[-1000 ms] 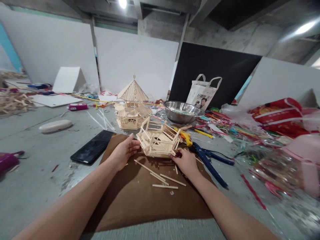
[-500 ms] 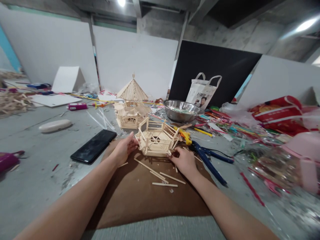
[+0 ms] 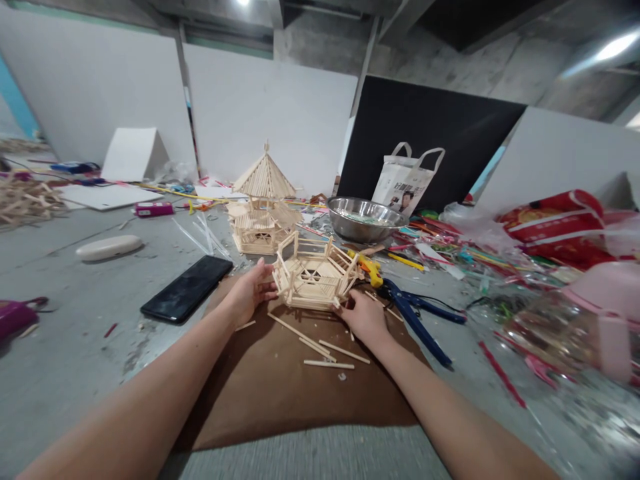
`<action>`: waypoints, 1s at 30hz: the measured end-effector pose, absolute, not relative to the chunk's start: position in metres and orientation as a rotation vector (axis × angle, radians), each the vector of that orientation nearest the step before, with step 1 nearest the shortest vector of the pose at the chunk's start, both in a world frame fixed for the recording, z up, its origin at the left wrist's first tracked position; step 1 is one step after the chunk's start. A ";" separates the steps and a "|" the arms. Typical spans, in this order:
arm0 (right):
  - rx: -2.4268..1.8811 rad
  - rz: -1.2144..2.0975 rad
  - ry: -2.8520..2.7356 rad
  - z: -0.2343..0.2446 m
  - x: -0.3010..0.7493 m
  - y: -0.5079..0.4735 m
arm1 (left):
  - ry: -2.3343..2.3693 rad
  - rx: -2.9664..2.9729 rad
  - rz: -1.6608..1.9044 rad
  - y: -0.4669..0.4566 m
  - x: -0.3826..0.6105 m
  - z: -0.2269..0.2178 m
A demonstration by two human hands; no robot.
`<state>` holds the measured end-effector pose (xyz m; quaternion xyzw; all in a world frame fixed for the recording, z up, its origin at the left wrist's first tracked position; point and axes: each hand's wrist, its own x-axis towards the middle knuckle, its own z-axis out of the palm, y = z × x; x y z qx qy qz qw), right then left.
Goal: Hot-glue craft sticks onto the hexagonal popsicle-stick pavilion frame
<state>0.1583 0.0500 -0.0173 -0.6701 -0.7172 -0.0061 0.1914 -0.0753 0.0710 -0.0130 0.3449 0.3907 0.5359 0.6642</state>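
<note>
While framing an open-topped stick structure (image 3: 311, 292) from both sides, has the left hand (image 3: 251, 291) loosely open, fingers extended along its left side, and the right hand (image 3: 367, 317) curled inward at its near right corner. Cannot tell whether pinching that corner or merely touching it. See the structure between both hands, upright on the far part of a brown sheet (image 3: 300, 407), just in front of a roofed stick pavilion (image 3: 265, 180). Nearer, on the same sheet, find loose sticks (image 3: 329, 365) lying roughly crosswise between the forearms. Left of the sheet, note a dark phone (image 3: 186, 289) lying flat, then farther left a pale oval case (image 3: 109, 247). Beyond the right hand, note a yellow tool (image 3: 370, 270) and blue-handled cutters (image 3: 423, 333). Farther back, find a metal bowl (image 3: 367, 232) in front of a white bag (image 3: 405, 181).
</note>
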 end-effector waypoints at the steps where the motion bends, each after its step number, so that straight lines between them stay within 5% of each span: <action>1: -1.871 -0.001 -2.000 -0.018 0.159 0.051 | 0.877 0.786 1.212 0.071 -0.076 -0.013; 30: -1.590 0.131 -1.886 -0.008 0.164 0.040 | 0.980 0.828 1.241 0.067 -0.071 -0.007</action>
